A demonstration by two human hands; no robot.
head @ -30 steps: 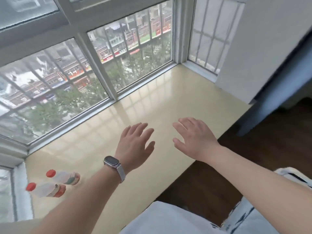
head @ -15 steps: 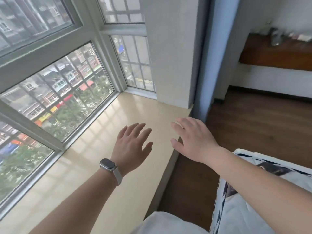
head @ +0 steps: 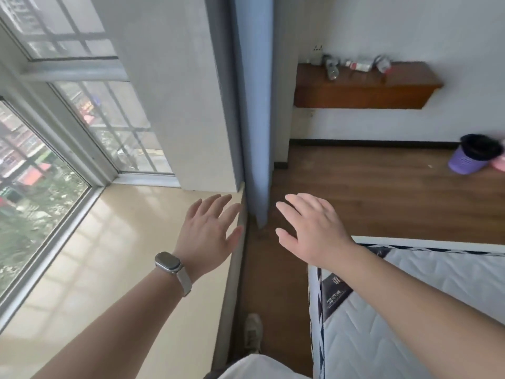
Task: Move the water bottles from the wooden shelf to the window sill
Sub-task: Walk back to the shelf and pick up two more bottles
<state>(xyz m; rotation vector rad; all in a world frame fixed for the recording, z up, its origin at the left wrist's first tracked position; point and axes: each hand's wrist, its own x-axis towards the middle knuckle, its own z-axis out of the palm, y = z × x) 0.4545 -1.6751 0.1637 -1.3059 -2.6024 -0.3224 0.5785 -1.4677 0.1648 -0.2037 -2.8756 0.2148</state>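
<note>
Both hands are empty and held out palm-down. Left hand [head: 207, 231]: fingers [head: 216, 205] straight and slightly spread, hovering over the right end of the window sill [head: 123, 242], near its edge. There's a smartwatch [head: 168, 262] on that wrist. Right hand [head: 314, 231]: fingers [head: 300, 205] straight and close together with the thumb out, above the wooden floor [head: 382, 187] just off the corner of the mattress [head: 437, 296].

The water bottles [head: 332, 69] sit on the wooden shelf [head: 363, 88], wall-mounted across the room and well apart from both hands. One clear bottle lies on its side at the shelf's left end. The items to its right are too blurred to count, though one has a red label [head: 360, 66].

A blue curtain [head: 254, 105] hangs between sill and shelf. There's a purple bin [head: 470, 158] on the floor at far right.
</note>
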